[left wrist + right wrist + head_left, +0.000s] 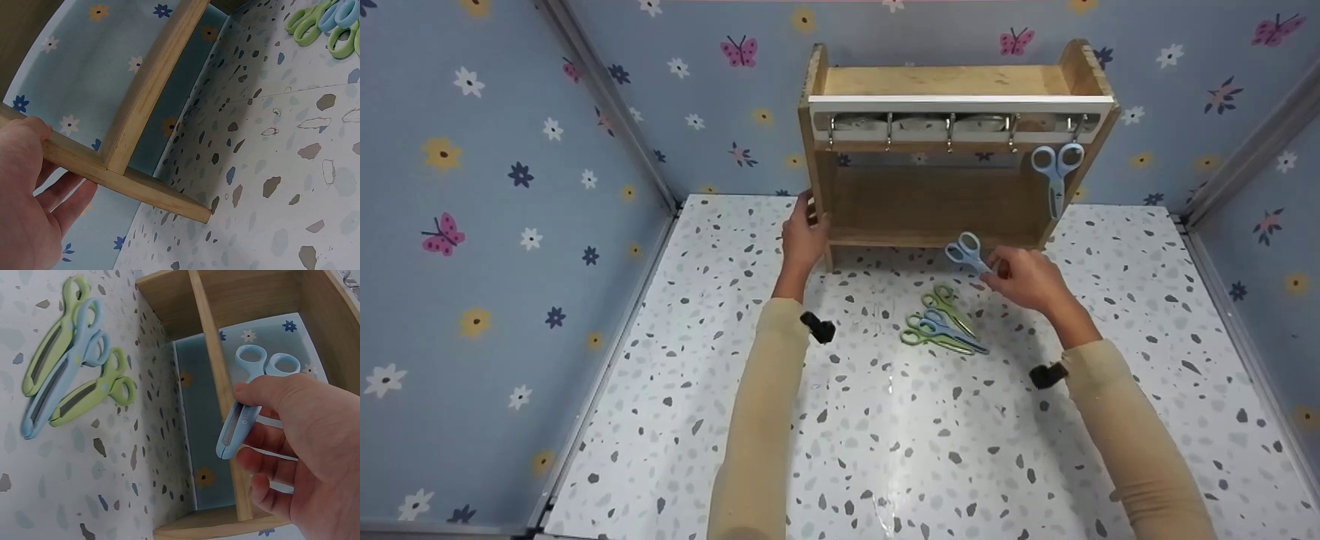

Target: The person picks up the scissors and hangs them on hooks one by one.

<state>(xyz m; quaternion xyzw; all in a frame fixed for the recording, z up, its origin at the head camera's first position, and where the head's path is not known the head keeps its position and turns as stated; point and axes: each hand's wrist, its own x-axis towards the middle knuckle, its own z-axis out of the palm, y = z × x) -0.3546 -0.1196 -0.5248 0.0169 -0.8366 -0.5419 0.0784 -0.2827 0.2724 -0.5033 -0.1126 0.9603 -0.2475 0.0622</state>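
Note:
Blue scissors (967, 252) are pinched near their blades by my right hand (1026, 279), handle loops pointing up and away, just in front of the shelf's lower board. In the right wrist view the thumb and fingers hold these scissors (241, 422). My left hand (804, 234) grips the left side panel of the wooden shelf (937, 202); in the left wrist view the thumb lies over the panel edge (73, 154) with fingers behind it. Another pair of blue scissors (1057, 176) hangs from the rightmost hook of the rail (960, 107).
On the speckled table (885, 435), green scissors (949, 309), blue scissors (952, 330) and a second green pair (934, 341) lie overlapping before the shelf. Several metal hooks (949, 133) along the rail hold nothing. Flowered walls (510, 247) stand behind and at both sides.

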